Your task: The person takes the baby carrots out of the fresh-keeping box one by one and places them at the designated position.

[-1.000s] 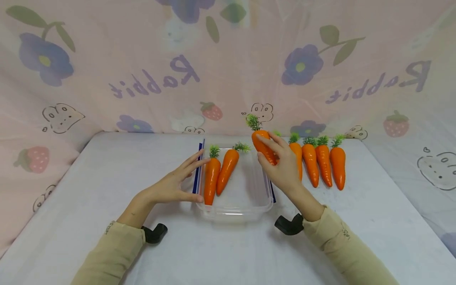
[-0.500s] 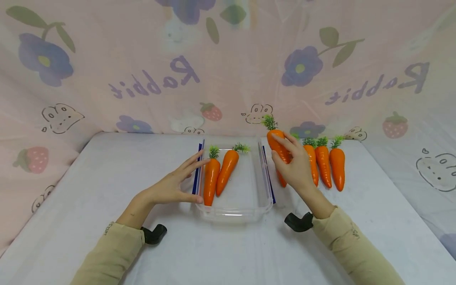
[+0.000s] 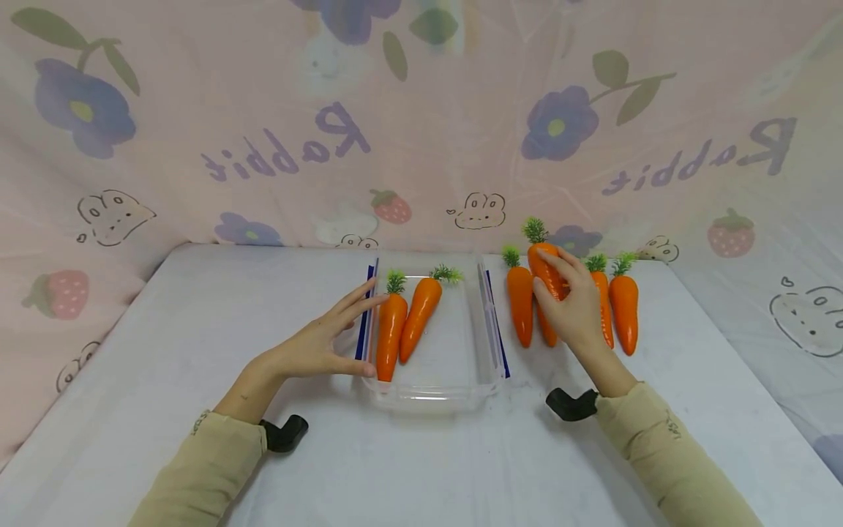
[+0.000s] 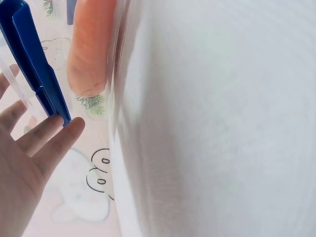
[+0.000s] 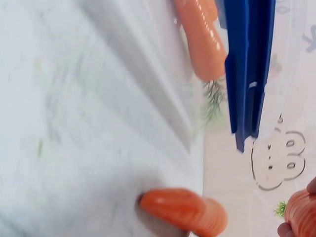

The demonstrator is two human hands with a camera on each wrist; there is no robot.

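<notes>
My right hand pinches a glossy toy carrot with a leafy green top, held over the row to the right of the clear plastic container. In the right wrist view, only the edge of that carrot and fingertips show. Inside the container, two toy carrots, one upright in view and one slanted, lie along the left side. My left hand rests its spread fingers and thumb against the container's left side. In the left wrist view, fingertips meet the blue clip.
Right of the container, several more toy carrots lie in a row, including the nearest one and the outermost one; my right hand partly covers the row. Another blue clip hangs out from the container's right side. A printed curtain closes off the table's back.
My right hand has moved right with its toy carrot, from the container's right edge to over the row, uncovering the nearest carrots there. My left hand stays put.
</notes>
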